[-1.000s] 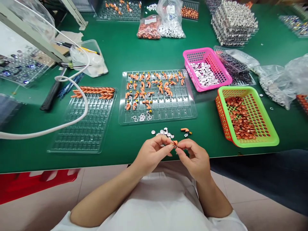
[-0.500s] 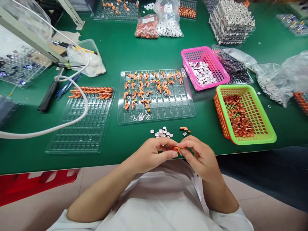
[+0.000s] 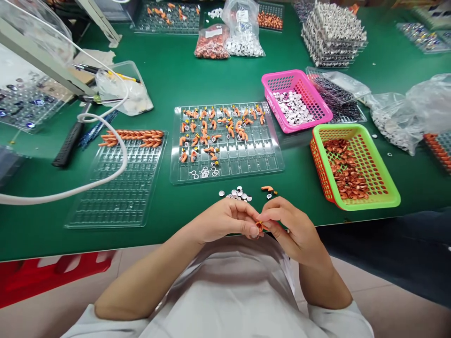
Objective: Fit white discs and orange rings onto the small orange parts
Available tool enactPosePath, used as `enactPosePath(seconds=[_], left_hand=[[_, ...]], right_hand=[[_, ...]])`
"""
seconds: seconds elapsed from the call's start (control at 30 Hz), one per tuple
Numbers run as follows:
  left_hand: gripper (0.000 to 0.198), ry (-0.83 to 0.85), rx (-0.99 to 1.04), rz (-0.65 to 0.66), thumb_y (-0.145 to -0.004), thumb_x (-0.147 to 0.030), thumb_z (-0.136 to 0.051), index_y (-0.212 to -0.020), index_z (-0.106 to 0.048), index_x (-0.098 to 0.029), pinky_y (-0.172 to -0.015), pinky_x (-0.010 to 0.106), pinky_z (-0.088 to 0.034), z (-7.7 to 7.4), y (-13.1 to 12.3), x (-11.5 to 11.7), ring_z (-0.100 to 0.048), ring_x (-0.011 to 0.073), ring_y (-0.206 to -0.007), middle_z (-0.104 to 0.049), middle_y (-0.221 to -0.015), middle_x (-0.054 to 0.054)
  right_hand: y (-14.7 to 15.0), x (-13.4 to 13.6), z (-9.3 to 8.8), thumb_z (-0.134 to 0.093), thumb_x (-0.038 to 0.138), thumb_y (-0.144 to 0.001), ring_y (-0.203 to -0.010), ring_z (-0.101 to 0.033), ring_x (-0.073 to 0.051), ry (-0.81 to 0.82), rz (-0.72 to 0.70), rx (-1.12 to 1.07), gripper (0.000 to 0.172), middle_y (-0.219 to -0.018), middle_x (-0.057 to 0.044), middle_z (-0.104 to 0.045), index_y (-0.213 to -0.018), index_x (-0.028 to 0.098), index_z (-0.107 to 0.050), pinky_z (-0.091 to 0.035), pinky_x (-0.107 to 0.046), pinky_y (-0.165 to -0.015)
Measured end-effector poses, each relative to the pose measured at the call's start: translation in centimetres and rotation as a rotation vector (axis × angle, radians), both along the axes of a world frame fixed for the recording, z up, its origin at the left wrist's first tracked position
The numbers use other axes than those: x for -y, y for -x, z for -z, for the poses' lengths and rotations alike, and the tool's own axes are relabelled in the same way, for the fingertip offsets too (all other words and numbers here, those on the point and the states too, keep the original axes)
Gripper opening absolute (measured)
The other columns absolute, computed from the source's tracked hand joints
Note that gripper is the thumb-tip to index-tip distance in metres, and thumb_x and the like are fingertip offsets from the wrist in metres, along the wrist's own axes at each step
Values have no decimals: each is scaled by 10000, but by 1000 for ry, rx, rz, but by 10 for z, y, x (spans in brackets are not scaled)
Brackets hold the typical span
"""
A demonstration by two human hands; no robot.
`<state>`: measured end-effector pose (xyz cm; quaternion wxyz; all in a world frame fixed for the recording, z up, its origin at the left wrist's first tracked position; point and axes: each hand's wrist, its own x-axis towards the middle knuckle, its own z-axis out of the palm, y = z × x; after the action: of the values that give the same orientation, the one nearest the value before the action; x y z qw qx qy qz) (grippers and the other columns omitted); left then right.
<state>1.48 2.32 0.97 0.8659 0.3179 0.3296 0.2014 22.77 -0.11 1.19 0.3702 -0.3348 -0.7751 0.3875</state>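
Note:
Close to the table's front edge, my left hand (image 3: 230, 219) pinches a small orange plastic part (image 3: 260, 226) with a bit of yellow on it. The fingertips of my right hand (image 3: 291, 227) are closed on the same part from the other side; its exact shape is partly hidden. Just beyond my hands lie a loose pile of small white discs (image 3: 239, 193) and an orange piece (image 3: 268, 188) with a yellow end. Past these sits a clear tray (image 3: 246, 162) with several orange pieces in its compartments and white rings at its front.
At right stand a green basket (image 3: 393, 190) of copper-coloured pieces and a pink basket (image 3: 317, 96) of white discs. On the left are another clear tray (image 3: 109, 202), a hammer (image 3: 68, 143) and a white cable (image 3: 84, 188). Filled bags (image 3: 243, 33) and stacked trays (image 3: 333, 35) are farther back.
The orange part has been turned between my fingertips, so its hollow opening now faces me. Both hands stay together at nearly the same place; the whole view has shifted slightly.

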Motion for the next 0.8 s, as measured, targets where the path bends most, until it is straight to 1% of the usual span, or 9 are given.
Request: enactPosePath(seconds=[0.1,0.17,0.27,0.4,0.5,0.67,0.73,0.8], left_hand=[[206,8,-6,-90,-684,-157,-871,-855,-760,-137,-718,232,-566,3,-3,3,-694,119,-694,-754,-749,31],[229,-5,-11,-142,-682,-155,-872,-882,-760,-148,-697,224,-560,5,-6,5,-680,107,-665,-744,-721,14],[215,-60,-34,-181,-702,-171,-859,-897,-772,-155,-672,210,-549,6,-8,7,-666,97,-641,-730,-687,-3],[164,-80,-75,-219,-706,-187,-856,-837,-767,-145,-660,209,-544,5,-9,7,-669,101,-631,-730,-661,-2],[198,-66,-83,-284,-678,-191,-879,-821,-752,-140,-690,231,-563,3,-11,9,-698,123,-661,-753,-691,14],[230,-110,-145,-491,-631,-188,-912,-806,-767,-149,-774,263,-599,2,-16,14,-730,150,-745,-780,-785,23],[227,-113,-157,-535,-637,-200,-912,-816,-778,-157,-799,272,-606,3,-17,16,-734,157,-777,-792,-829,33],[215,-112,-151,-552,-661,-215,-902,-833,-782,-166,-818,284,-608,6,-18,17,-739,165,-798,-799,-854,40]], right_hand=[[3,3,4,-519,43,-951,-883,-589,-149,-54,74,37,272,-995,-48,-578,-1143,216,-601,-516,-284,-768],[6,5,8,-520,35,-944,-888,-583,-156,-99,122,49,278,-998,-53,-571,-1143,214,-598,-516,-295,-773],[10,6,12,-530,28,-932,-890,-574,-171,-157,187,55,287,-989,-58,-565,-1138,214,-601,-515,-313,-768],[13,8,16,-535,27,-923,-878,-564,-184,-198,229,73,277,-972,-67,-567,-1124,204,-604,-516,-326,-746],[14,11,18,-543,28,-918,-868,-562,-185,-235,264,88,269,-963,-68,-570,-1115,200,-605,-516,-332,-740],[19,14,21,-534,8,-910,-882,-603,-186,-256,308,28,314,-984,-71,-623,-1143,210,-597,-536,-330,-742],[21,14,22,-535,1,-906,-879,-618,-187,-248,329,4,336,-987,-71,-638,-1156,218,-597,-546,-328,-733],[23,15,23,-533,-2,-905,-886,-631,-190,-238,347,-1,362,-991,-71,-649,-1174,231,-596,-553,-330,-728]])
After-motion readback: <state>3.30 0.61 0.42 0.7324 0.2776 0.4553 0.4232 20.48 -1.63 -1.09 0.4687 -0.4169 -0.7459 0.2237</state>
